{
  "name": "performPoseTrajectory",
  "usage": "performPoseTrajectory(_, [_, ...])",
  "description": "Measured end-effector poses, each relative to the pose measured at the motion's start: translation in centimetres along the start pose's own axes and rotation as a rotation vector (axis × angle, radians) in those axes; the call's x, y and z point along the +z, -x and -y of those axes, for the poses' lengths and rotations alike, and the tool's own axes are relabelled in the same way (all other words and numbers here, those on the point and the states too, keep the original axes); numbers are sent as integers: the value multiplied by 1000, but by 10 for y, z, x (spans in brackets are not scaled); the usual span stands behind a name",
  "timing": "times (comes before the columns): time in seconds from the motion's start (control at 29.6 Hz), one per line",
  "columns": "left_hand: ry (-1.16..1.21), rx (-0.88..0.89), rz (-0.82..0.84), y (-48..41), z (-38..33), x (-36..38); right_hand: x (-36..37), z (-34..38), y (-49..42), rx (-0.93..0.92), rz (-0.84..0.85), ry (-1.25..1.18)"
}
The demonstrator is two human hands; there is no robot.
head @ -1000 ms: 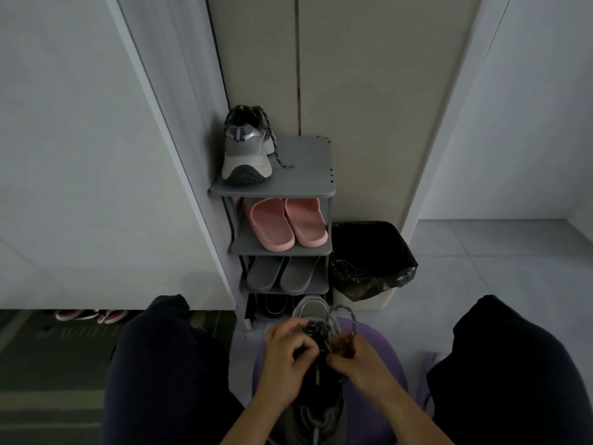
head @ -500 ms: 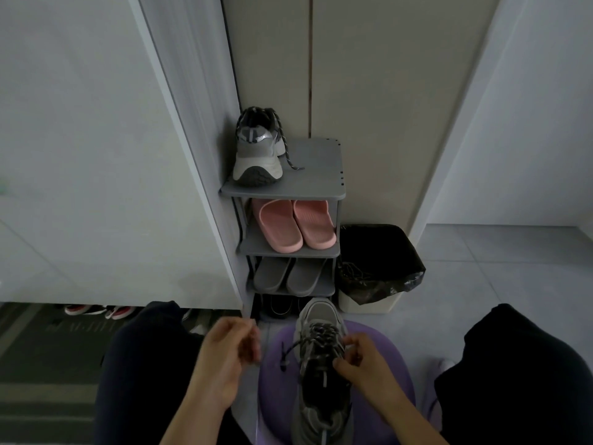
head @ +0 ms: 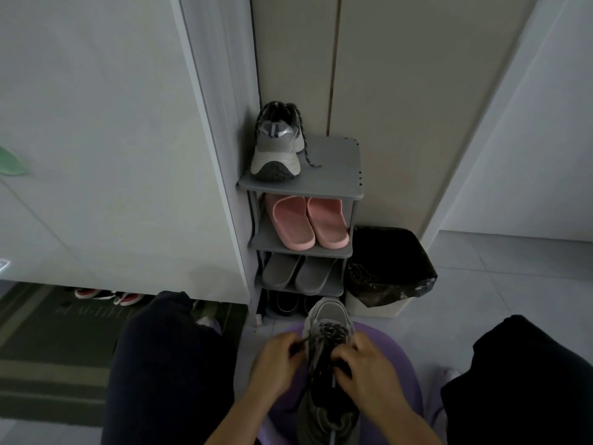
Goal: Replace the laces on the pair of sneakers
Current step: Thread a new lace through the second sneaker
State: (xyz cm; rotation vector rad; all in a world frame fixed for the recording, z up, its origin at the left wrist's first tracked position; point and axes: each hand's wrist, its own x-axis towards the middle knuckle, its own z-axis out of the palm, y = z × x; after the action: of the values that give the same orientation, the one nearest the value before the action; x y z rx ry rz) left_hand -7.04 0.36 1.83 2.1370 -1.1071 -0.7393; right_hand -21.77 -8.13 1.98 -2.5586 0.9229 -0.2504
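- Two hands sit close together over one sneaker (head: 327,316): the left hand (head: 277,367) pinches a dark lace (head: 332,332) strand drawn out to the sneaker's left. The right hand (head: 367,370) curls its fingers onto the lace at the right-side eyelets.
- That sneaker lies toe-away on a purple stool (head: 398,358) between the knees.
- Likely step: snugging a crossing. Pull the strand evenly while the right hand pins the rows already set, keeping the lace flat and untwisted.
- One second sneaker (head: 276,149) stands on the shoe rack (head: 333,162) top shelf, laced, one end trailing.
- Below it: two pink slippers (head: 293,223), two grey slippers (head: 280,271); one bin (head: 388,261) beside the rack.
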Motion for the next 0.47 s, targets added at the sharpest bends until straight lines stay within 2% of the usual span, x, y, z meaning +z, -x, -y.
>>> performPoseTrajectory(0.1, [94, -5, -57, 3, -2, -11, -12, 6, 4, -55, 32, -86])
performPoseTrajectory(0.17, [163, 92, -53, 5, -15, -16, -11, 10, 2, -41, 41, -219])
performPoseTrajectory(0.3, [70, 321, -55, 10, -36, -30, -16, 23, -7, 50, -49, -458])
performPoseTrajectory(0.41, [27, 427, -27, 12, -48, -44, -22, 20, -11, 121, -104, -436])
performPoseTrajectory(0.47, [7, 458, 2, 10, -51, -49, -28, 18, -15, 95, -125, -445])
